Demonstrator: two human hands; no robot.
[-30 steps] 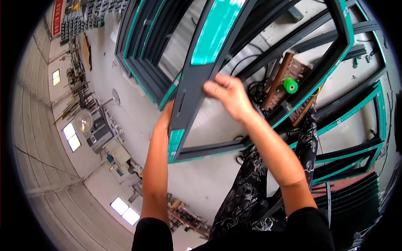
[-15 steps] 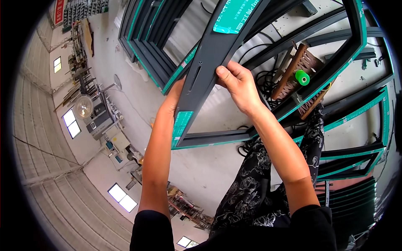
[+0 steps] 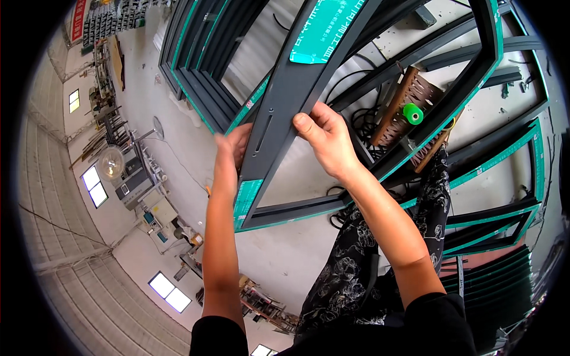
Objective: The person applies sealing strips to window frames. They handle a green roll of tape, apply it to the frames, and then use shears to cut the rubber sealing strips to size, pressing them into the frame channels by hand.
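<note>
A dark grey window frame (image 3: pixel 281 89) with green protective film stands tilted in front of me, its broad face turned up. A narrow slot (image 3: pixel 263 134) with a small hole at each end is cut in that face. My right hand (image 3: pixel 325 135) grips the frame's right edge, thumb on the face and fingers curled behind. At the left edge, beside the slot, is my left hand (image 3: pixel 233 148), thumb away from the fingers and not wrapped round the frame. Its fingertips are partly hidden or blurred at the edge.
More grey frames with green film (image 3: pixel 205 89) stand stacked at the far left, and others (image 3: pixel 504 160) lie at the right. A brown rack (image 3: pixel 404 107) holds a green spool (image 3: pixel 412 114), with black cables nearby. A standing fan (image 3: pixel 111 162) and machines line the left.
My left hand has come out from behind the frame's left edge, its fingers now showing. The frame sits slightly lower and further left in view. My right hand keeps its hold.
</note>
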